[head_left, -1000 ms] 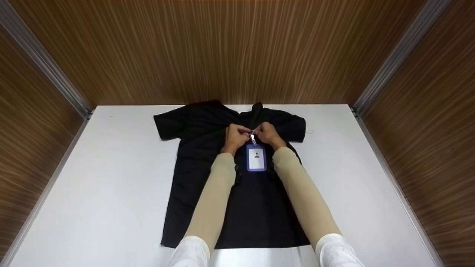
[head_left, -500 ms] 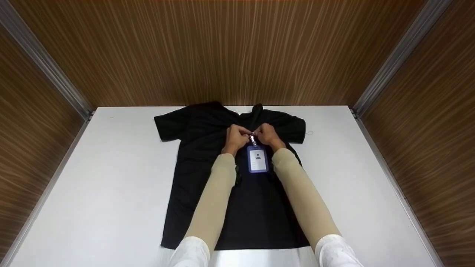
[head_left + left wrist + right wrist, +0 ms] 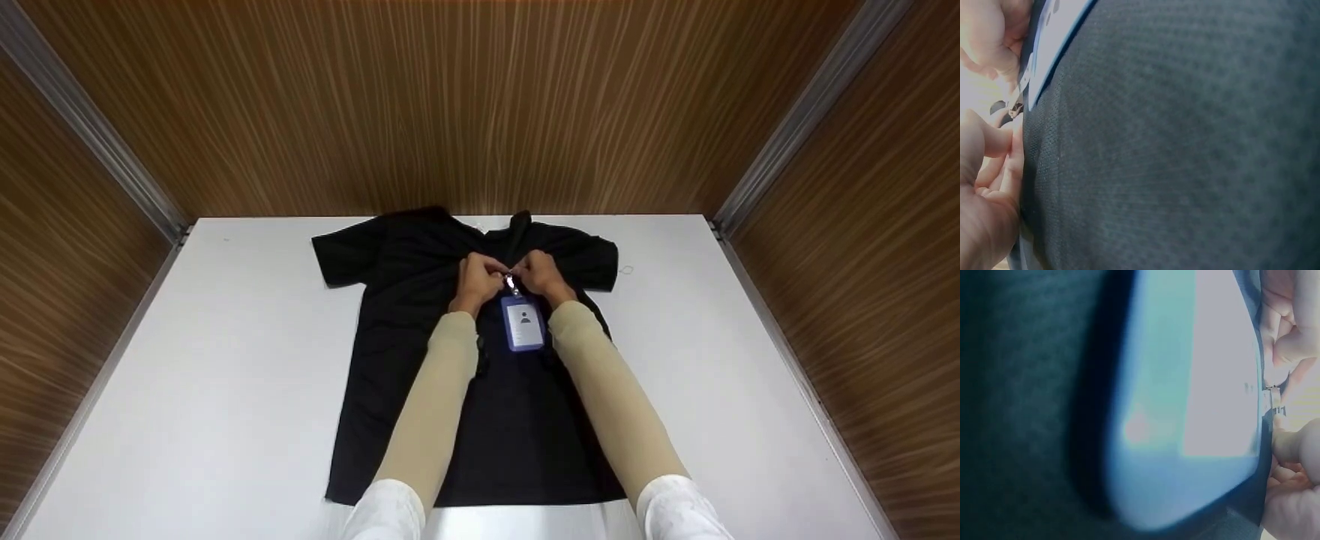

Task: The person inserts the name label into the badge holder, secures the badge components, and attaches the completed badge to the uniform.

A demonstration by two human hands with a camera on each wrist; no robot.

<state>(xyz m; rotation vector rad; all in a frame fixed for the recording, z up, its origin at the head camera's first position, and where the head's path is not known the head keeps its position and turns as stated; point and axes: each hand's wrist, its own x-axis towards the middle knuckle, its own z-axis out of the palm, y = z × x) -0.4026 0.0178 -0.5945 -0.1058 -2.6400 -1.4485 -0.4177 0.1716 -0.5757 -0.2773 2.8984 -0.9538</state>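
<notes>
A black short-sleeved shirt (image 3: 405,390) lies spread on the white table, collar at the far side. On its chest is a blue-framed ID badge (image 3: 524,327) with a metal clip (image 3: 513,285) at its top. My left hand (image 3: 477,279) pinches a small dark fold of the shirt beside the clip. Opposite it, my right hand (image 3: 541,274) pinches the upper end of the clip. Fingertips of both hands nearly meet there, and they hide the clip's jaws. In the right wrist view the badge (image 3: 1185,495) looms large and blurred.
Wood-grain panels (image 3: 480,105) rise behind the table and at both sides. The white table top (image 3: 225,375) shows on either side of the shirt. A thin loop (image 3: 627,269) lies by the right sleeve.
The badge's lower end has swung slightly to the right, so it now hangs at a small tilt. Both hands stay at nearly the same spot, with small finger movements.
</notes>
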